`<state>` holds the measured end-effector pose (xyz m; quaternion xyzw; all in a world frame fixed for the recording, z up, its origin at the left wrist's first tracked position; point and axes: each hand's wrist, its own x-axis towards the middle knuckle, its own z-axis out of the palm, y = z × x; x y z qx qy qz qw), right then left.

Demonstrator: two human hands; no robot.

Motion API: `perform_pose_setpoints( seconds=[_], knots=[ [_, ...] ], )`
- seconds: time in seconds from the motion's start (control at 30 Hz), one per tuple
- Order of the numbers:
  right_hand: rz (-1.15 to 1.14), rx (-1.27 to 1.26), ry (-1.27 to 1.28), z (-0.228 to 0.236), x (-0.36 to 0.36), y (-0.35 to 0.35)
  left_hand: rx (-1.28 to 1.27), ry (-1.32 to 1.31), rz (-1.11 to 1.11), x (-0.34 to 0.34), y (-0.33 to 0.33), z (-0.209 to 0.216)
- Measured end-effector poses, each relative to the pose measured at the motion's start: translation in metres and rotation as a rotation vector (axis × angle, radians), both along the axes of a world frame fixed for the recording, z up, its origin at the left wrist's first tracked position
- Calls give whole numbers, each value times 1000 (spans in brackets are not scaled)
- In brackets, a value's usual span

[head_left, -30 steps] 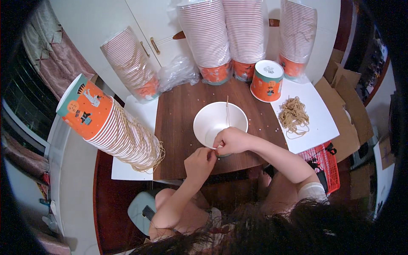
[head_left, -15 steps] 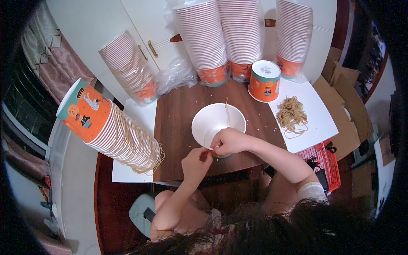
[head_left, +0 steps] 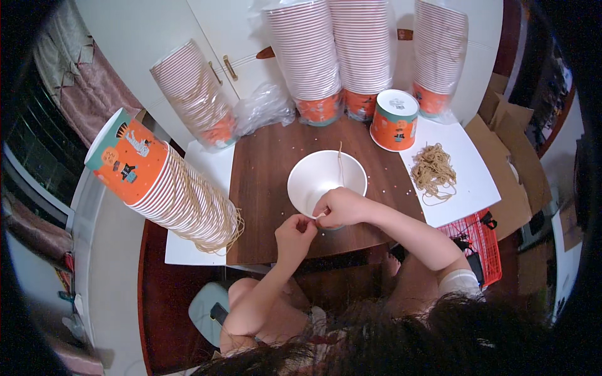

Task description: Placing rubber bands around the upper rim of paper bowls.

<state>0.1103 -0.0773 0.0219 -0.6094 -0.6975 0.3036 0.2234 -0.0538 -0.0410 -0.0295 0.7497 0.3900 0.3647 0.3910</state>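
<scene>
At nine o'clock a tilted stack of orange cups lay on its side, elastic strings trailing from it. Just below centre, the left hand pinched a thin elastic string between narrowed fingertips. The right hand pinched its other end against the near rim of the white cup. At three o'clock lay a heap of elastic bands.

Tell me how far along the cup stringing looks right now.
Done: a long stack of strung cups lies on its side at the left, strings trailing. In hand: the left hand and right hand pinch a thin string at the rim of the white cup. Left: wrapped cup stacks behind and a pile of rubber bands.
</scene>
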Motion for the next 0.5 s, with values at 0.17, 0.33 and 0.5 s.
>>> perform_pose_setpoints(
  seconds=[0.17, 0.33, 0.5],
  knots=[
    [-9, 14, -105, 3, 7, -5, 12, 93, -23, -6, 0, 11],
    [42, 12, -110, 6, 13, -3, -263, 97, -222, -34, 22, 31],
    [73, 16, -88, 12, 17, -2, -714, -271, -339, -43, 30, 52]
  ],
)
